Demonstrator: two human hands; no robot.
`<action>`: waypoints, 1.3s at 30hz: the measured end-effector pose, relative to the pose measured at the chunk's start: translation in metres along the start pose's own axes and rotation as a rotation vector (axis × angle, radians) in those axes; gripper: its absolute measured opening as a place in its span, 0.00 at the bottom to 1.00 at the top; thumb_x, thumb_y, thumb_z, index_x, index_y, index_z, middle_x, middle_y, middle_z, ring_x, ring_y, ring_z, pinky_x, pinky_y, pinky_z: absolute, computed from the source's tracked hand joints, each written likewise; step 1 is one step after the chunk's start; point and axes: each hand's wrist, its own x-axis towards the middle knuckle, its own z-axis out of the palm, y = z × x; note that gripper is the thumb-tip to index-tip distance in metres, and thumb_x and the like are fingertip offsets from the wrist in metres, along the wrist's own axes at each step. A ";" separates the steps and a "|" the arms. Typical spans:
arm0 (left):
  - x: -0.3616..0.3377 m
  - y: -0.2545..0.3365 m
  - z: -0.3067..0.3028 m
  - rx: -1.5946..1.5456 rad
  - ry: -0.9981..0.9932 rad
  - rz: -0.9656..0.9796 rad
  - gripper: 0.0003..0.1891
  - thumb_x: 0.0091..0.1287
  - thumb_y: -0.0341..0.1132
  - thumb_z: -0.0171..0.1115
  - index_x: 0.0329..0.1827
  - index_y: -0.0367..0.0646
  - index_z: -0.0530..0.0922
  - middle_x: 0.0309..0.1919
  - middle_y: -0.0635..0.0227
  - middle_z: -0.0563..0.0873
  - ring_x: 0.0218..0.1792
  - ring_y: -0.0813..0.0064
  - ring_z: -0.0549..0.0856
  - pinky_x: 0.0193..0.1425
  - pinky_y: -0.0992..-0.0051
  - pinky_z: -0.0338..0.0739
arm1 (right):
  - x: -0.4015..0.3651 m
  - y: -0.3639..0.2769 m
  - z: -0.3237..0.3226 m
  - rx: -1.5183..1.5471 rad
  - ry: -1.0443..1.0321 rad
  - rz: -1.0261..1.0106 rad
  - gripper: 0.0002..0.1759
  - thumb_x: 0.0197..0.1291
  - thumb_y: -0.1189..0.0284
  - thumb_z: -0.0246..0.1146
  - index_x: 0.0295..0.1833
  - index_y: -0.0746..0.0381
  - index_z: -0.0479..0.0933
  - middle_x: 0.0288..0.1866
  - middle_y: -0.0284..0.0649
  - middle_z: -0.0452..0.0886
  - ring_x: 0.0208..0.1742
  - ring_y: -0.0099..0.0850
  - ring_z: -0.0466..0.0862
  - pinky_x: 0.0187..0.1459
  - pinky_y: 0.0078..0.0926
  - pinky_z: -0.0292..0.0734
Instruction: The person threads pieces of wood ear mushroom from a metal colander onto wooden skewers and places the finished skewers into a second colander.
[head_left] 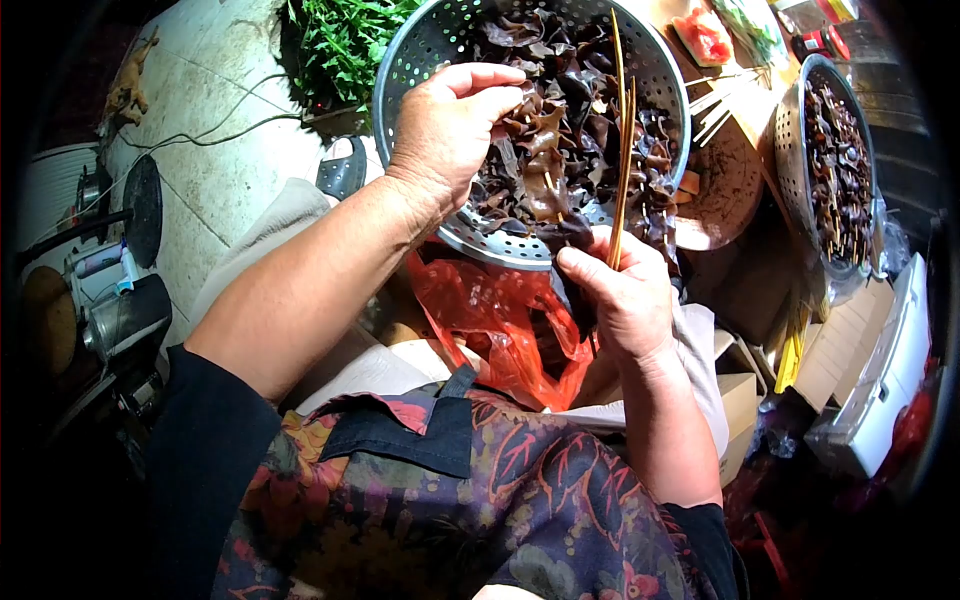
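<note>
A metal colander full of dark wood ear mushrooms sits in front of me. Over it, my left hand has thumb and forefinger pinched together at the mushroom pieces; exactly what lies between the fingertips is hard to see. My right hand is closed around several thin bamboo skewers that point upward. From this hand a row of threaded wood ear pieces runs up toward the left fingertips. A red plastic bag hangs below the colander, near my lap.
To the right, a second colander holds threaded wood ear skewers. Loose sticks and a cut watermelon piece lie beyond a round brown board. Leafy greens are at the upper left. A white foam box stands at right.
</note>
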 end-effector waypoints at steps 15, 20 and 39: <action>-0.001 0.000 0.004 -0.149 -0.115 -0.164 0.12 0.63 0.33 0.60 0.48 0.43 0.75 0.37 0.72 0.82 0.34 0.82 0.81 0.42 0.78 0.78 | 0.006 0.006 0.000 0.073 0.056 -0.049 0.07 0.52 0.73 0.67 0.30 0.64 0.76 0.24 0.26 0.74 0.25 0.14 0.70 0.27 0.13 0.67; -0.007 -0.001 0.005 -0.231 -0.260 -0.267 0.10 0.65 0.31 0.57 0.48 0.41 0.75 0.39 0.71 0.83 0.38 0.80 0.83 0.46 0.76 0.78 | 0.003 -0.002 -0.003 0.034 0.020 -0.004 0.06 0.52 0.74 0.67 0.31 0.64 0.77 0.25 0.27 0.76 0.26 0.15 0.71 0.28 0.13 0.68; -0.008 0.007 0.001 -0.234 -0.415 -0.483 0.13 0.63 0.30 0.60 0.50 0.41 0.74 0.39 0.69 0.83 0.37 0.77 0.84 0.45 0.75 0.81 | 0.008 0.002 -0.002 0.100 0.013 0.010 0.06 0.53 0.74 0.65 0.34 0.66 0.79 0.27 0.29 0.78 0.26 0.15 0.73 0.29 0.14 0.69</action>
